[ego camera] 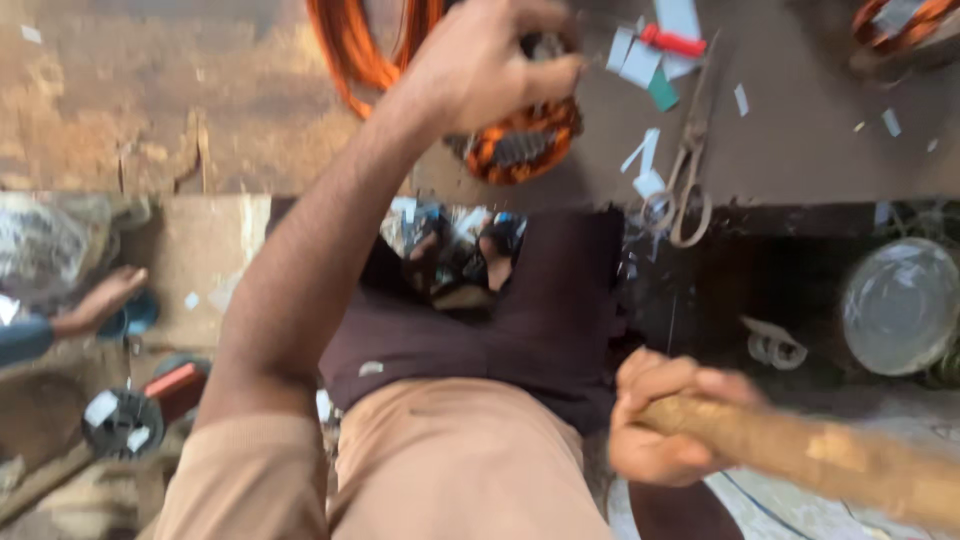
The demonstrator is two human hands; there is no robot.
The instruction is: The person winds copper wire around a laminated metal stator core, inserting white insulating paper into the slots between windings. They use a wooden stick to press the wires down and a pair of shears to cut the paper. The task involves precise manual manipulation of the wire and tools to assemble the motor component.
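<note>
Copper-wound stator point(520, 145) on bench, wooden stick point(830, 460) apparently gripped

Looks like a small motor repair workshop: a stator wound with copper wire point(520, 148), loose copper coils point(350, 45), scissors point(688, 170) and insulation paper scraps point(645, 60) scattered on a grimy table point(800, 130), clutter underneath.

Your frame was softly lit, warm and even, no hard shadows. Motion blur smeared your left hand point(480, 65), the wooden handle point(830, 460) and the scissors point(685, 170). Mild glare sat on the clear dish point(900, 305); dim recess beneath the desk point(800, 120).
</note>
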